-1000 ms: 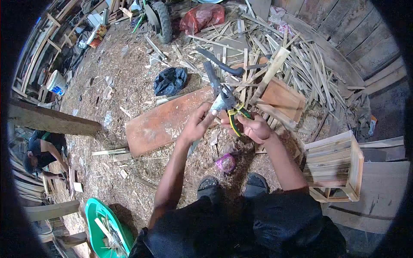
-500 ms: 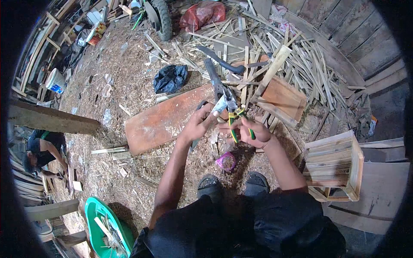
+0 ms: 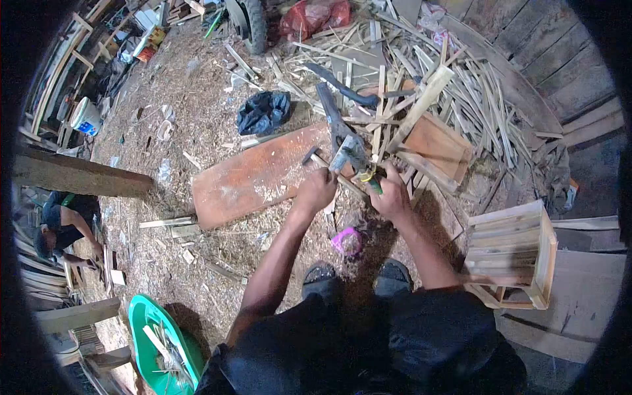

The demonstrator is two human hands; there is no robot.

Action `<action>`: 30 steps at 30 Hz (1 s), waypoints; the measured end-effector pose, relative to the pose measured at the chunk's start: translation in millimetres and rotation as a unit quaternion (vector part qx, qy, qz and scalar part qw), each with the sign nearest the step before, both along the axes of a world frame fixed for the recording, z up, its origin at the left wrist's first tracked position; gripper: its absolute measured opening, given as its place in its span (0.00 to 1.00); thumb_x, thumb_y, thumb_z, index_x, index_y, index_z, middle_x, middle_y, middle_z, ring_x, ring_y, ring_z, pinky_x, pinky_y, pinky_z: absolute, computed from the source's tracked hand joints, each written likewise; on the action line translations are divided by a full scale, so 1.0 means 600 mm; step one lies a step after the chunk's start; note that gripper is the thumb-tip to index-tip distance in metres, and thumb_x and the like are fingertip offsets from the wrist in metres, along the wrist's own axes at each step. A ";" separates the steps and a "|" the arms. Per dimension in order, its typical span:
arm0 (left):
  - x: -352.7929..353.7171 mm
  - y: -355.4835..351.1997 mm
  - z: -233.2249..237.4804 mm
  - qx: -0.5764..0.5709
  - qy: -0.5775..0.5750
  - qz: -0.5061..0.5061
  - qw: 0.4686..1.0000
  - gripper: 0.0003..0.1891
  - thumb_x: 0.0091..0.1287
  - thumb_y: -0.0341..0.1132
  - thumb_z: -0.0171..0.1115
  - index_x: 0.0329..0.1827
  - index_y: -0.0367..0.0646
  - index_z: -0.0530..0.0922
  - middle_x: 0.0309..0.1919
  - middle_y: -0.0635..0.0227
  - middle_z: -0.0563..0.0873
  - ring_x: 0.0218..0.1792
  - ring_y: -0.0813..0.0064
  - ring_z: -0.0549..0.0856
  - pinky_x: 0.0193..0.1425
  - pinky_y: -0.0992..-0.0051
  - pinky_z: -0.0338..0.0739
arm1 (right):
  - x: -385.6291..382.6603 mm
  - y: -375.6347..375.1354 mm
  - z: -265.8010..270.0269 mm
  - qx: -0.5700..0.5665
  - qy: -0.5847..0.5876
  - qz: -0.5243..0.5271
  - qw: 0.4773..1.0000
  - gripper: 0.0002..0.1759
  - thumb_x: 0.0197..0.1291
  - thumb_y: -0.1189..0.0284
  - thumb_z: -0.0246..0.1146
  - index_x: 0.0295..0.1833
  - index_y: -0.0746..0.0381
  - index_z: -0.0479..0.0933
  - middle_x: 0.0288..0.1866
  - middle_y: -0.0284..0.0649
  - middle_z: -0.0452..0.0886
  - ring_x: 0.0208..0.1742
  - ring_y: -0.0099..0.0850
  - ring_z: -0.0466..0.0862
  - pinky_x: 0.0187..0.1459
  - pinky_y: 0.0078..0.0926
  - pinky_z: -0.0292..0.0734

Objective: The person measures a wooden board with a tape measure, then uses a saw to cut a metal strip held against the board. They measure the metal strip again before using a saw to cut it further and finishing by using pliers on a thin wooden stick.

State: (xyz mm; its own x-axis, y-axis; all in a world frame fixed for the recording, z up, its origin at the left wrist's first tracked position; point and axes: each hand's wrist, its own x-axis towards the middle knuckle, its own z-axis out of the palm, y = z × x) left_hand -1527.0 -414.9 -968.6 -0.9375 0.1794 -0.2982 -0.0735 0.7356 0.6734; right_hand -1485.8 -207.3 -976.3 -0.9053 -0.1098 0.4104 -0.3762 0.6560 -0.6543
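My left hand [image 3: 317,191] is closed around the near end of a pale, flat strip [image 3: 340,158], whose material I cannot make out. In my right hand [image 3: 393,196] is a pair of pliers [image 3: 366,175] with yellow and green handles, mostly covered by my fingers. The pliers' jaws meet the strip's far part, though blur hides whether they grip it. Below my hands lies a hammer [image 3: 313,155] with a dark head and wooden handle, partly hidden. A pink ring-shaped object [image 3: 347,242] rests on the ground before my feet.
A reddish-brown board [image 3: 243,187] lies ahead-left, with a black plastic bag [image 3: 263,113] beyond. Scrap wood strips [image 3: 477,112] are heaped ahead-right. A wooden crate [image 3: 507,253] stands right, a green tub [image 3: 135,329] left. Another person [image 3: 69,224] bends beyond a wooden post [image 3: 79,176].
The pliers' handles, spread apart earlier, are now wrapped in my right hand. My left hand has shifted slightly right, and more of the hammer shows.
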 end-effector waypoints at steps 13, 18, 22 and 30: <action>0.026 -0.094 -0.094 0.149 -0.201 0.144 0.957 0.14 0.75 0.45 0.52 0.44 0.43 0.75 0.25 0.73 0.76 0.19 0.81 0.72 0.21 0.76 0.64 | 0.065 0.063 -0.118 0.246 -0.150 -0.186 0.939 0.19 0.58 0.68 0.67 0.52 0.65 0.76 0.57 0.53 0.70 0.59 0.52 0.73 0.56 0.50 0.70; 0.033 -0.098 -0.109 0.232 -0.228 0.146 0.934 0.10 0.74 0.41 0.52 0.45 0.44 0.75 0.24 0.74 0.74 0.18 0.81 0.71 0.20 0.76 0.63 | 0.070 -0.010 -0.117 0.102 -0.119 -0.040 0.987 0.24 0.59 0.68 0.66 0.58 0.65 0.71 0.59 0.51 0.68 0.61 0.51 0.70 0.60 0.50 0.68; 0.029 -0.109 -0.142 0.255 -0.188 0.160 0.935 0.10 0.74 0.39 0.53 0.45 0.43 0.77 0.25 0.73 0.75 0.19 0.81 0.71 0.21 0.76 0.64 | 0.069 -0.034 -0.146 0.104 -0.140 0.008 0.985 0.21 0.61 0.68 0.63 0.57 0.64 0.72 0.57 0.50 0.70 0.60 0.49 0.72 0.60 0.46 0.70; 0.074 -0.107 -0.160 0.224 -0.128 0.131 0.957 0.23 0.75 0.52 0.53 0.40 0.38 0.81 0.22 0.71 0.79 0.20 0.79 0.75 0.24 0.74 0.69 | 0.097 -0.042 -0.164 0.073 -0.259 0.187 0.945 0.19 0.62 0.64 0.64 0.54 0.63 0.78 0.52 0.49 0.76 0.56 0.45 0.79 0.55 0.41 0.75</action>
State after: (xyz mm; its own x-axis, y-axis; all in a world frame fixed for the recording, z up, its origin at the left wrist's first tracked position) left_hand -1482.5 -478.8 -1064.4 -0.8746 0.1119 -0.4717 -0.4200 0.3111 0.8525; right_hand -1427.8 -232.3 -1074.5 -0.8669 -0.4834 -0.1219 -0.2535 0.6379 -0.7272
